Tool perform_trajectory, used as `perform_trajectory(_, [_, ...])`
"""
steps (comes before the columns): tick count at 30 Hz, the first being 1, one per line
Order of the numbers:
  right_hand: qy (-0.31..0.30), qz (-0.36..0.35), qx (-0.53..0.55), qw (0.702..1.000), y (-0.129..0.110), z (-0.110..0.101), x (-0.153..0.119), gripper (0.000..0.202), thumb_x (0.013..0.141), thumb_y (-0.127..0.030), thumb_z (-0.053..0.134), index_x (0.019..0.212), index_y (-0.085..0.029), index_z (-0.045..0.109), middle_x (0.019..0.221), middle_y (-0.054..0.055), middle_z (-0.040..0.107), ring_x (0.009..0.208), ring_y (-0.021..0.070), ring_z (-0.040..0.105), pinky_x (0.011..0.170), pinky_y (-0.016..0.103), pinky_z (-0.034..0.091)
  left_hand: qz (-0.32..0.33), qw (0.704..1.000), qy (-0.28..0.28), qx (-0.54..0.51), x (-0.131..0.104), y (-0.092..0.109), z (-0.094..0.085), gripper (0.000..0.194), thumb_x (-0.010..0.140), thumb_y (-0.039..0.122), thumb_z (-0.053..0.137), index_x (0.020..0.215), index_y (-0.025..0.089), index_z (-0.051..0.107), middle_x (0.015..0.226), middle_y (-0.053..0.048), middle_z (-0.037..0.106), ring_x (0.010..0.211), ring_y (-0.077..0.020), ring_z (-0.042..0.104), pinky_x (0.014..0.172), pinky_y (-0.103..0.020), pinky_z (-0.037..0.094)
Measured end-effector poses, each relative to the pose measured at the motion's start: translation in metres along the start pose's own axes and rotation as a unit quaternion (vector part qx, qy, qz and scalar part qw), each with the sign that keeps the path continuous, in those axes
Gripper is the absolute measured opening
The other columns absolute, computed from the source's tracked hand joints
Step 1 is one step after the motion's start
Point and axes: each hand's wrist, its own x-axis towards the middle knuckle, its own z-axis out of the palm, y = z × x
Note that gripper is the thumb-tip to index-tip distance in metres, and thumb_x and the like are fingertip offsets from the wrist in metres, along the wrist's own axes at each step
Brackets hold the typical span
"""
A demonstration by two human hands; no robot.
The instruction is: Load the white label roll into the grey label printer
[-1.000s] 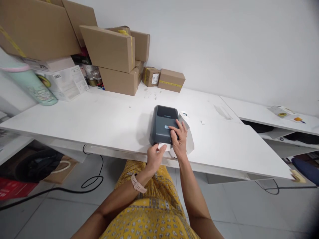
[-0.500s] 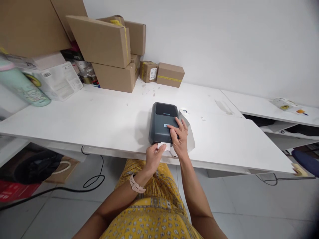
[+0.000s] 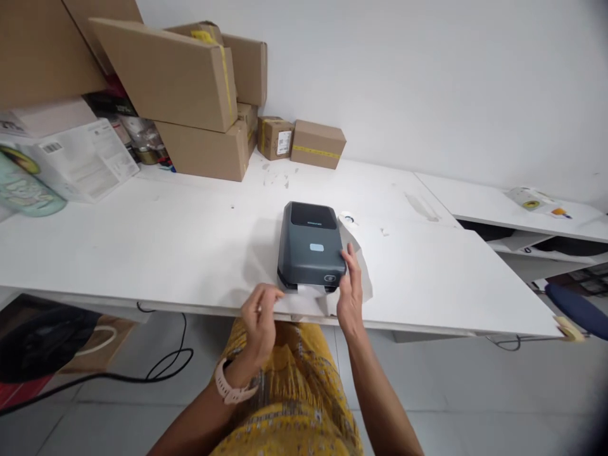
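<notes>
Head view: at lower centre-left, the left hand (image 3: 260, 320) is curled near the table (image 3: 190, 253) edge, nothing visible in it; whether its fingertips meet, I cannot tell. Mid-frame sits the dark label printer (image 3: 304, 261), its cover apparently closed. A white paper strip (image 3: 310, 290) pokes from its front, so feeding looks done, detaching not. Rightward, the right hand (image 3: 350, 294) stands with fingers extended along the printer's side, over a white sheet (image 3: 365, 278).

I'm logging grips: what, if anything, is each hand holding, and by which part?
The left hand holds nothing visible. The right hand is at the right side of the dark device; a grip cannot be confirmed.
</notes>
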Motion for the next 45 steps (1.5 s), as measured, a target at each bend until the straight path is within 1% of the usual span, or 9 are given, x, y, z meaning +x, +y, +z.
perform_trajectory(4, [0.030, 0.013, 0.051, 0.998, 0.006, -0.002, 0.004, 0.059, 0.109, -0.057, 0.025, 0.166, -0.039, 0.028, 0.175, 0.003, 0.031, 0.163, 0.0300, 0.029, 0.131, 0.063, 0.029, 0.063, 0.997, 0.051, -0.002, 0.063, 0.002, -0.003, 0.030, 0.098, 0.042, 0.056, 0.109, 0.021, 0.074, 0.113, -0.008, 0.074, 0.107, -0.0240, 0.066, 0.094, -0.034, 0.052])
perform_trajectory(10, [-0.005, -0.116, -0.032, 0.993, -0.025, -0.008, 0.076, 0.072, 0.106, -0.068, 0.024, 0.170, -0.035, 0.014, 0.178, 0.004, 0.019, 0.165, 0.0364, 0.020, 0.131, 0.066, 0.025, -0.043, 0.988, -0.146, 0.004, 0.156, -0.008, 0.028, 0.051, 0.079, 0.027, 0.069, 0.130, 0.025, 0.065, 0.147, -0.008, 0.062, 0.141, -0.0308, 0.053, 0.116, -0.046, 0.043])
perform_trajectory(17, [0.043, -0.225, -0.103, 0.968, -0.042, 0.005, 0.185, 0.070, 0.105, -0.068, 0.033, 0.165, -0.032, 0.029, 0.170, 0.007, 0.035, 0.160, 0.0389, 0.030, 0.122, 0.067, 0.034, -0.122, 0.961, -0.248, 0.009, 0.170, -0.020, 0.040, 0.089, 0.067, 0.025, 0.080, 0.152, 0.023, 0.052, 0.146, -0.011, 0.063, 0.141, -0.0357, 0.052, 0.114, -0.047, 0.047])
perform_trajectory(21, [0.075, -0.282, -0.159, 0.943, -0.044, 0.002, 0.202, 0.051, 0.106, -0.052, 0.049, 0.149, -0.026, 0.053, 0.167, 0.011, 0.040, 0.159, 0.0366, 0.033, 0.125, 0.062, 0.033, -0.134, 0.951, -0.277, 0.022, 0.173, -0.022, 0.034, 0.097, 0.066, 0.026, 0.087, 0.156, 0.026, 0.050, 0.146, -0.012, 0.063, 0.139, -0.0362, 0.054, 0.108, -0.044, 0.050])
perform_trajectory(25, [-0.211, -0.242, -0.174, 0.931, -0.027, 0.003, 0.177, 0.032, 0.106, -0.034, 0.044, 0.120, -0.026, 0.072, 0.121, 0.008, 0.076, 0.114, 0.0292, 0.071, 0.107, 0.054, 0.054, -0.131, 0.949, -0.285, 0.030, 0.176, -0.020, 0.035, 0.099, 0.066, 0.023, 0.086, 0.157, 0.025, 0.050, 0.140, -0.013, 0.067, 0.123, -0.0331, 0.064, 0.098, -0.041, 0.054])
perform_trajectory(29, [-0.471, -0.177, -0.158, 0.849, 0.005, 0.015, 0.161, 0.032, 0.101, -0.034, 0.046, 0.114, -0.027, 0.075, 0.096, 0.003, 0.080, 0.098, 0.0263, 0.074, 0.115, 0.057, 0.047, -0.098, 0.949, -0.291, 0.073, 0.177, -0.018, 0.036, 0.094, 0.068, 0.018, 0.081, 0.157, 0.024, 0.052, 0.131, -0.012, 0.071, 0.105, -0.0292, 0.068, 0.090, -0.038, 0.055])
perform_trajectory(35, [-0.600, -0.138, -0.141, 0.775, 0.010, 0.019, 0.177, 0.039, 0.103, -0.036, 0.049, 0.137, -0.022, 0.064, 0.113, 0.010, 0.079, 0.111, 0.0303, 0.072, 0.126, 0.070, 0.017, -0.057, 0.917, -0.384, 0.095, 0.188, -0.020, 0.024, 0.101, 0.074, 0.014, 0.068, 0.167, 0.026, 0.031, 0.136, -0.011, 0.068, 0.109, -0.0281, 0.066, 0.096, -0.042, 0.055])
perform_trajectory(38, [-0.651, -0.114, -0.154, 0.735, 0.000, 0.014, 0.191, 0.049, 0.102, -0.036, 0.052, 0.148, -0.020, 0.056, 0.143, 0.015, 0.067, 0.133, 0.0357, 0.060, 0.124, 0.065, 0.026, -0.036, 0.902, -0.415, 0.111, 0.193, -0.020, 0.019, 0.103, 0.077, 0.015, 0.066, 0.169, 0.030, 0.022, 0.142, -0.010, 0.065, 0.115, -0.0297, 0.065, 0.100, -0.045, 0.054])
perform_trajectory(45, [-0.695, -0.020, -0.028, 0.718, -0.003, -0.001, 0.217, 0.052, 0.103, -0.041, 0.051, 0.152, -0.026, 0.052, 0.153, 0.009, 0.058, 0.135, 0.0256, 0.058, 0.110, 0.042, 0.050, -0.038, 0.900, -0.419, 0.115, 0.191, -0.015, 0.020, 0.093, 0.080, 0.016, 0.064, 0.166, 0.027, 0.032, 0.151, -0.012, 0.060, 0.122, -0.0329, 0.064, 0.107, -0.050, 0.051])
